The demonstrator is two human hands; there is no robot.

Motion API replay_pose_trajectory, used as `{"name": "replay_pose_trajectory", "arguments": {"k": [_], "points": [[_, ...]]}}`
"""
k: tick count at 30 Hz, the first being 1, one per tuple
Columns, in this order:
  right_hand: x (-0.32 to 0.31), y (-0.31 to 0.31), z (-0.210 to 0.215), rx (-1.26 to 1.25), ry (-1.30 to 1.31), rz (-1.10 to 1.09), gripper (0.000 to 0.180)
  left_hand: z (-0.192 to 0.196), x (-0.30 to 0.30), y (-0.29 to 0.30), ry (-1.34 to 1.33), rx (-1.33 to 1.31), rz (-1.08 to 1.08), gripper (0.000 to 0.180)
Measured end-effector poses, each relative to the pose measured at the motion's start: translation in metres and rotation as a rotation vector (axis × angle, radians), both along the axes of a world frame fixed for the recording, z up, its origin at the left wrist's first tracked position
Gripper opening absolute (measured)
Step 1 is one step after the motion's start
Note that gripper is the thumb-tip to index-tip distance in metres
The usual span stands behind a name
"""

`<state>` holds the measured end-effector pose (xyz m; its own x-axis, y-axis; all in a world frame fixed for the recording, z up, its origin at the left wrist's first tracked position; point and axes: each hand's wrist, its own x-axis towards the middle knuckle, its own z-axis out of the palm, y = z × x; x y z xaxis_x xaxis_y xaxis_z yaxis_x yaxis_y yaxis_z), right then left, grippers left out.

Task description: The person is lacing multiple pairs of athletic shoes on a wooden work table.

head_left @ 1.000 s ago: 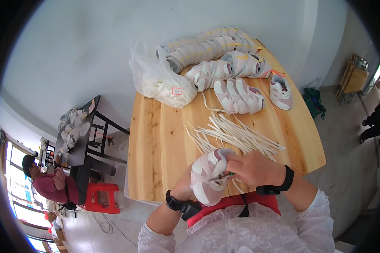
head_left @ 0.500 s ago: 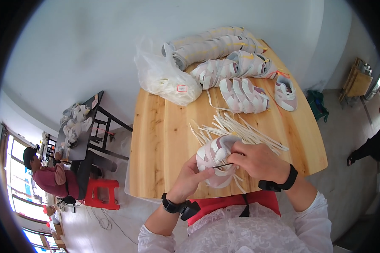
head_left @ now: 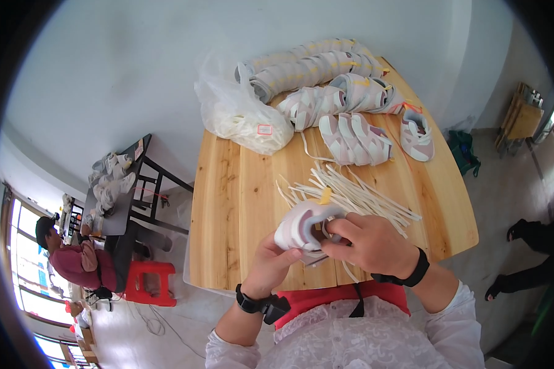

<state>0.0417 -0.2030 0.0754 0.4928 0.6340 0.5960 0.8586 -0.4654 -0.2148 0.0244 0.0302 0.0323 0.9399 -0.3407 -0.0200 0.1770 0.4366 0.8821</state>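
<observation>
A pale pink and white shoe upper (head_left: 298,226) with a grey lining is held above the near edge of the table, its collar opening facing up and to the right. My left hand (head_left: 269,265) is closed on its left, near side, thumb on the outside. At the collar, the bent fingers of my right hand (head_left: 375,246) pinch the edge, with some fingertips hidden inside the opening. A yellow tab (head_left: 325,195) sticks up behind the upper. Just beyond lies a loose pile of cream shoelaces (head_left: 357,194).
Stacked shoe uppers (head_left: 357,138) and rolled rows of uppers (head_left: 317,71) fill the table's far side, beside a clear plastic bag (head_left: 246,123) of laces. A single upper (head_left: 417,135) stands far right. To the left, a person (head_left: 83,264) sits by a dark table (head_left: 120,218); another person's legs (head_left: 529,252) show right.
The shoe upper has turned and tipped, so its opening shows more. A thin dark tool seen between my hands is out of sight. The person at right has stepped further into view.
</observation>
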Motion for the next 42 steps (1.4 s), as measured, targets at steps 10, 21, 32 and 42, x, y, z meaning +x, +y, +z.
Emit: {"name": "replay_pose_trajectory", "arguments": {"k": [10, 21, 32, 42], "points": [[-0.042, 0.018, -0.028, 0.674, 0.251, -0.009, 0.024, -0.023, -0.004, 0.006, 0.009, -0.285, 0.047, 0.041], [-0.038, 0.054, -0.034, 0.565, 0.434, -0.159, 0.034, -0.052, -0.022, -0.004, -0.008, -0.131, 0.059, 0.044], [-0.029, 0.005, -0.031, 0.107, -0.135, -0.022, 0.016, 0.013, -0.015, 0.01, 0.305, 0.172, -0.196, 0.044], [-0.033, 0.0, -0.043, 0.123, -0.124, -0.03, 0.014, 0.011, -0.022, -0.003, -0.048, 0.495, -0.206, 0.041]]}}
